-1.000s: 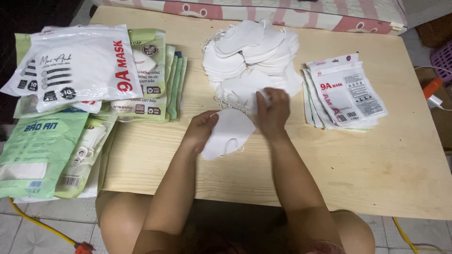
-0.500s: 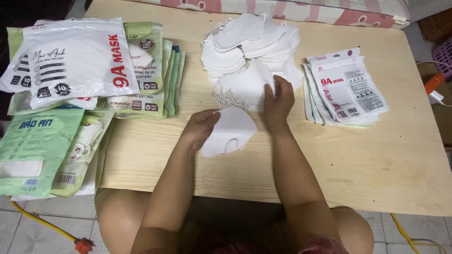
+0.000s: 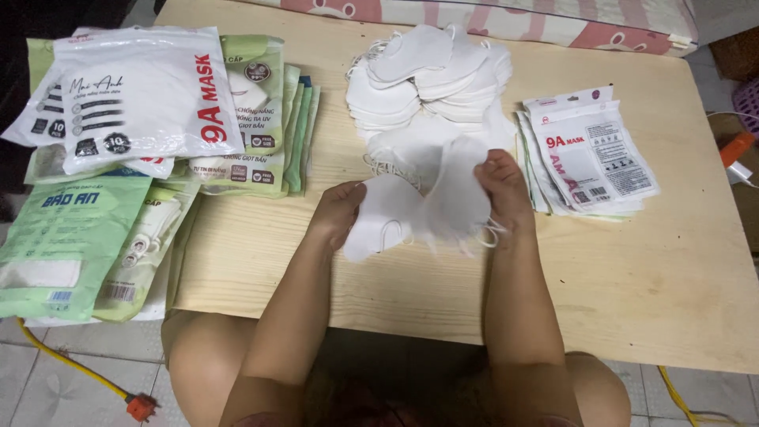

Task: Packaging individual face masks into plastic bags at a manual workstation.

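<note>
My left hand [image 3: 336, 209] holds a white folded face mask [image 3: 383, 221] flat just above the wooden table [image 3: 648, 277]. My right hand [image 3: 506, 190] grips a second white mask [image 3: 462, 190] lifted off the loose pile, its ear loops dangling below my fingers. The two masks overlap between my hands. Behind them lies a heap of white masks [image 3: 427, 79] in the middle of the table.
A stack of small white mask pouches [image 3: 589, 154] lies to the right. Large white and green mask packages [image 3: 142, 95] pile up at the left, with more green packs [image 3: 67, 237] hanging over the table's left edge. A yellow cable with an orange plug [image 3: 138, 405] lies on the tiled floor.
My right hand has pulled a mask off the pile and brought it toward me. The left hand has lifted its mask slightly to meet it.
</note>
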